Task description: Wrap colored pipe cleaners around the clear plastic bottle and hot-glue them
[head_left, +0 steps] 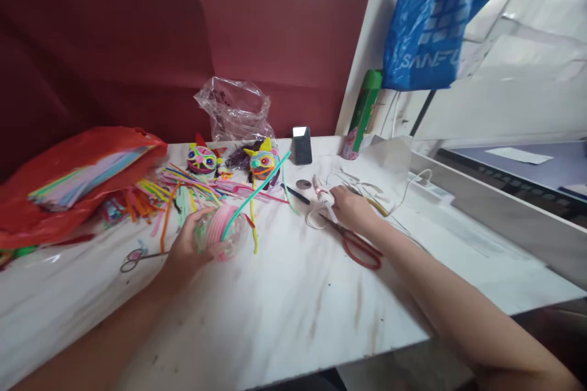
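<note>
My left hand [188,245] is closed around a clear round ball [238,233] banded with pink pipe cleaners. A long green pipe cleaner [257,190] sticks up from the ball toward the upper right. Farther right, my right hand [352,211] has its fingers round a small white and pink glue gun [324,197] near the tabletop; part of its body is hidden by the hand. Red-handled scissors [360,250] lie beneath my right wrist. A black pen-like stick [296,193] and a small dark disc [303,184] rest just left of the glue gun.
Two decorated animal heads [202,160] stand at the back, beside loose pipe cleaners [183,186]. A red plastic bag [82,177] lies left, small scissors [137,258] before it. A phone [302,145], a green spray can [364,113] and a power strip [431,190] are behind.
</note>
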The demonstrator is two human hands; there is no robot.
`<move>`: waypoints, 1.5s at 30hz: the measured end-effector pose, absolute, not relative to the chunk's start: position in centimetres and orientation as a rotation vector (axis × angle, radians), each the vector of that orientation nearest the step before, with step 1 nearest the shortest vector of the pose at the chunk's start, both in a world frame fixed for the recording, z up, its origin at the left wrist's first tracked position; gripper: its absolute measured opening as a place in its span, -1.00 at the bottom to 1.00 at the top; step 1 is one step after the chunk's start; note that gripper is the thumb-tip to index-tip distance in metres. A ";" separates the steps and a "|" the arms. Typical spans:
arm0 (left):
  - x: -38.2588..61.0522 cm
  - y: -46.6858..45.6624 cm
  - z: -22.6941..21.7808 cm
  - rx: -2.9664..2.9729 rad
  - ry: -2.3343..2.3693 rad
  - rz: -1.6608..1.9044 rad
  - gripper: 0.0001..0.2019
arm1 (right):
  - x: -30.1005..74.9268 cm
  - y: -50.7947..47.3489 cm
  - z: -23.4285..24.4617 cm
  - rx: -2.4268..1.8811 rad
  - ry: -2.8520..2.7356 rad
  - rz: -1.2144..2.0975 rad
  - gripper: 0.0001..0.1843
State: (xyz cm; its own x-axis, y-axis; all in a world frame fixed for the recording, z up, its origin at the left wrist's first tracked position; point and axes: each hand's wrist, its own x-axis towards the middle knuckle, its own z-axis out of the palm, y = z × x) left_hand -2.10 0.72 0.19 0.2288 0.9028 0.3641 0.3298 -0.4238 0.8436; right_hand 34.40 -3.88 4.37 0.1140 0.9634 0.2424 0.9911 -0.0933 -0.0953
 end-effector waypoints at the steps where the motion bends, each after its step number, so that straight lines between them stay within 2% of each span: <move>1: -1.9 0.5 0.3 1.875 1.126 1.174 -0.25 | 35.1 -3.4 3.9 -2.230 -1.938 -0.181 -0.80; 6: -1.1 -0.8 1.2 1.846 1.118 1.144 -0.18 | 37.7 -2.3 1.1 -2.225 -2.041 -0.294 -0.74; 10: -1.1 -0.9 1.1 1.898 1.053 1.129 -0.18 | 37.6 -3.1 1.8 -2.039 -2.092 -0.451 -0.76; 13: -1.2 -0.7 0.6 1.952 1.027 1.119 -0.21 | 34.6 -4.4 3.5 -1.686 -2.095 -0.630 -0.78; 16: -1.1 -0.5 0.1 1.991 0.986 1.153 -0.24 | 29.3 -5.5 4.6 -0.998 -2.110 -0.649 -0.79; 18: -1.1 -0.4 -0.1 2.037 0.941 1.173 -0.24 | 25.9 -5.7 4.8 -0.804 -2.179 -0.640 -0.73; 20: -1.1 -0.3 -0.1 2.083 0.895 1.175 -0.24 | 23.5 -5.4 4.4 -0.823 -2.213 -0.581 -0.72; 28: -1.4 -0.2 0.1 2.091 0.864 1.138 -0.22 | 20.7 -3.2 2.4 -1.018 -2.105 0.040 -0.96; 32: -1.4 -0.1 0.2 2.107 0.857 1.105 -0.21 | 20.0 -3.4 2.7 -1.142 -1.991 0.245 -0.95; 38: -1.4 -0.1 0.1 2.174 0.809 1.105 -0.20 | 19.8 -3.5 2.3 -1.158 -1.950 0.333 -0.99; 45: -0.9 -1.3 1.1 2.078 0.983 1.080 -0.29 | 19.6 -3.8 2.2 -1.151 -1.962 0.301 -0.97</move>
State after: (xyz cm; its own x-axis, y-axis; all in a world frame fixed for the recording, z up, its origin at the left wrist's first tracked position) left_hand -0.90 -1.32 1.07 0.3970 0.8182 0.4158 0.3371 -0.5514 0.7631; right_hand 19.59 -3.84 2.20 -0.2440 0.8113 0.5312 0.6150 0.5530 -0.5621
